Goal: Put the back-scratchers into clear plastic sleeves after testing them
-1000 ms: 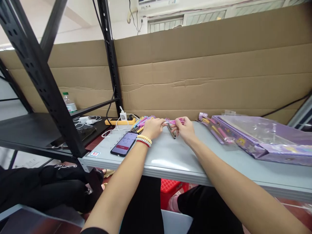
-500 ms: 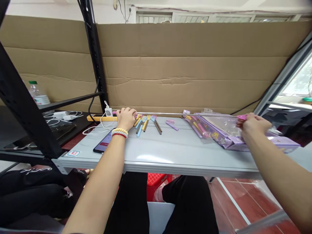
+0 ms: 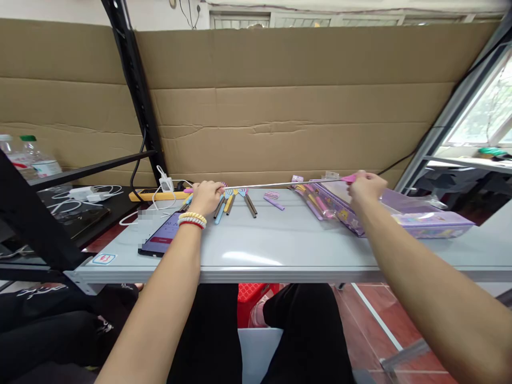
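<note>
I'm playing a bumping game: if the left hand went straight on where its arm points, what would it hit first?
The left hand would probably meet the cardboard first, though the gap is hard to judge.

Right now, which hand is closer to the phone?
The left. The left hand is just beyond the phone, off its right side; the right hand is much farther right, over by the purple case.

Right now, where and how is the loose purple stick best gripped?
Likely by its near, right-hand end, pinched across from above and the front: the purple stick lies flat and slanted, that end away from the pink striped piece behind.
</note>
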Demonstrator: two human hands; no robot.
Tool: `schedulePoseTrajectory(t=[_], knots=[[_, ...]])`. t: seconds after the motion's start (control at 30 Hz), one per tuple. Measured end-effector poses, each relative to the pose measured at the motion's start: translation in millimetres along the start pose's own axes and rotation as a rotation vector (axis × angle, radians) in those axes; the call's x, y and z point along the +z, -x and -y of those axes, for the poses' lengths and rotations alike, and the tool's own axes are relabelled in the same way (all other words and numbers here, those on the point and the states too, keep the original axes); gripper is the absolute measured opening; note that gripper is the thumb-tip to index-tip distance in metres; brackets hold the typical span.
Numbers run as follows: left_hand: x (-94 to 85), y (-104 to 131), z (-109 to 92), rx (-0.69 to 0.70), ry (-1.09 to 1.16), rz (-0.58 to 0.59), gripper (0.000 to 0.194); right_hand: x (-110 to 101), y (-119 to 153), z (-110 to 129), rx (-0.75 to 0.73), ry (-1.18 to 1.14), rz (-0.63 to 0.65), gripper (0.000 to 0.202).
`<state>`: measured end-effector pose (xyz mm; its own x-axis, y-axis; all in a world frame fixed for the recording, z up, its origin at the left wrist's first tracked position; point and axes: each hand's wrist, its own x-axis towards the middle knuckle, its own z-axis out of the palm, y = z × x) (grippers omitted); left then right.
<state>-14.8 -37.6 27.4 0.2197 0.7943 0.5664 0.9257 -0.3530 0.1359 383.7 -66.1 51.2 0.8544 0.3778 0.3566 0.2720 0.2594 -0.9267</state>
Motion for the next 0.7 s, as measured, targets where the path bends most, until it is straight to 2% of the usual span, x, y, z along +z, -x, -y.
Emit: schedulePoseTrajectory(t=[0.03, 0.1, 0.17, 0.23, 0.3, 0.4, 0.5, 0.6, 0.7], knots=[[1.0, 0, -10, 0.02, -0.01, -0.007, 0.033, 15, 18, 3, -0.034, 0.035, 0.029, 0.019], [2.4, 2, -32, 0.055, -0.035, -0.008, 0.032, 45, 63, 11, -0.175, 0.137, 0.296, 0.022], [3.0, 6, -49, 0.076, -0.059, 0.0, 0.034, 72, 112, 20, -0.256, 0.176, 0.578, 0.025], [3.2, 10, -57, 0.053, -0.09, -0.015, 0.034, 91, 151, 24, -0.335, 0.128, 0.67, 0.026], [4.0, 14, -57, 0.05, -0.086, -0.008, 0.034, 99, 173, 22, -0.29, 0.063, 0.747, 0.026], [7.1, 15, -52, 0.069, -0.055, 0.036, 0.032, 95, 177, 9, -0.186, -0.011, 0.893, 0.022], [11.2, 15, -51, 0.099, -0.011, 0.042, 0.033, 88, 170, -4, -0.139, -0.101, 0.977, 0.029], [13.9, 12, -54, 0.119, 0.025, 0.044, 0.034, 87, 172, -4, -0.083, -0.188, 0.968, 0.034], [14.4, 9, -48, 0.108, 0.034, 0.046, 0.033, 91, 170, 4, -0.018, -0.221, 0.882, 0.032]])
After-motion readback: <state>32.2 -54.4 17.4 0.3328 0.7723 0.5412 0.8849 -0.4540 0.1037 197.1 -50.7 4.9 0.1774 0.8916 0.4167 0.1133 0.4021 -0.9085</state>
